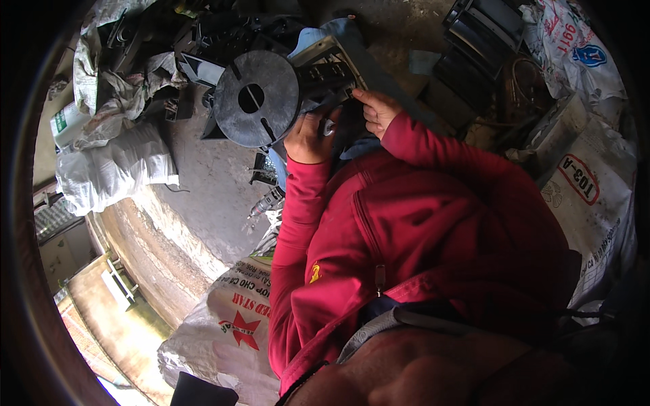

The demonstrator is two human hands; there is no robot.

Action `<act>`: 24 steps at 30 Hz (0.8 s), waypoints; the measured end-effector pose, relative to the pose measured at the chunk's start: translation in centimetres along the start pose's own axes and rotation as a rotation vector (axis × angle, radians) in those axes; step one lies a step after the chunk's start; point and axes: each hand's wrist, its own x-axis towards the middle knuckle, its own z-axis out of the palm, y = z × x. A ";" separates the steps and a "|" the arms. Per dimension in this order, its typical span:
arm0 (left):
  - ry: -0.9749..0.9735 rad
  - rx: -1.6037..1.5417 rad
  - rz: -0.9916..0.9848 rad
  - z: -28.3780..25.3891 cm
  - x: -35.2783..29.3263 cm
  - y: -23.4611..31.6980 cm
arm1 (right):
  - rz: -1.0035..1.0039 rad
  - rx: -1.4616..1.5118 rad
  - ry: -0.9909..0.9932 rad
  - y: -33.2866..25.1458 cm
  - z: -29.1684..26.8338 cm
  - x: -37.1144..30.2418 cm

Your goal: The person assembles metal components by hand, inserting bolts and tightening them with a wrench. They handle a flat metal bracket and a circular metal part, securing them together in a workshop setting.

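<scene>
A dark grey round disc (233,111) with a centre hole and narrow slots lies just left of my hands. Beside it is a dark housing with a pale rim (325,49) and black parts inside. My left hand (308,141) is closed at the near edge of these dark parts, next to the disc; a small shiny piece (328,127) shows by its fingers. My right hand (379,109) is pinched at the housing's right side, its thumb and forefinger together near the rim. What either hand grips is too dark and small to make out.
Black plastic parts (261,30) pile up at the far left. White crumpled sacks (115,166) lie left, and printed sacks (223,338) (589,196) stand near left and right. A silver-barrelled tool (266,201) lies on the grey floor. Dark curved panels (474,51) are stacked far right.
</scene>
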 end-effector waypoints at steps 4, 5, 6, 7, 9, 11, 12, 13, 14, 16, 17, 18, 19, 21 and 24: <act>0.034 0.041 0.086 1.2 0.7 0.0 | -0.043 -0.017 -0.015 0.3 -0.3 0.2; 0.025 0.054 0.076 1.4 0.8 0.1 | -0.051 -0.024 -0.017 0.2 -0.2 0.1; 0.017 0.068 0.065 1.6 0.8 0.2 | -0.058 -0.031 -0.020 0.2 -0.2 0.0; 0.019 0.083 0.081 1.8 0.8 0.3 | -0.053 -0.026 -0.018 0.2 -0.3 0.0; 0.026 0.112 0.114 2.0 0.8 0.6 | -0.044 -0.018 -0.016 0.1 -0.4 0.0; 0.001 0.142 0.142 2.3 0.9 0.6 | -0.043 0.000 -0.002 0.0 -0.3 -0.3; -0.012 0.156 0.156 2.4 1.0 0.6 | -0.043 0.009 0.006 -0.1 -0.3 -0.4; -0.035 0.165 0.177 2.5 1.0 0.5 | -0.045 0.012 0.008 -0.1 -0.2 -0.4; -0.059 0.173 0.198 2.5 1.1 0.3 | -0.047 0.016 0.011 -0.2 -0.1 -0.5; -0.074 0.188 0.231 2.8 1.2 0.4 | -0.068 0.017 -0.003 -0.1 -0.3 -0.4; -0.064 0.196 0.243 3.0 1.3 0.5 | -0.087 0.014 -0.019 0.1 -0.6 -0.2; -0.055 0.203 0.255 3.1 1.4 0.6 | -0.106 0.012 -0.035 0.3 -0.9 0.0; -0.054 0.207 0.272 3.2 1.5 0.7 | -0.115 0.024 -0.044 0.5 -1.1 0.1; -0.054 0.214 0.306 3.2 1.6 0.9 | -0.134 0.049 -0.060 0.6 -1.5 0.1; -0.026 0.197 0.316 3.4 1.8 1.1 | -0.128 0.061 -0.075 0.6 -1.6 0.2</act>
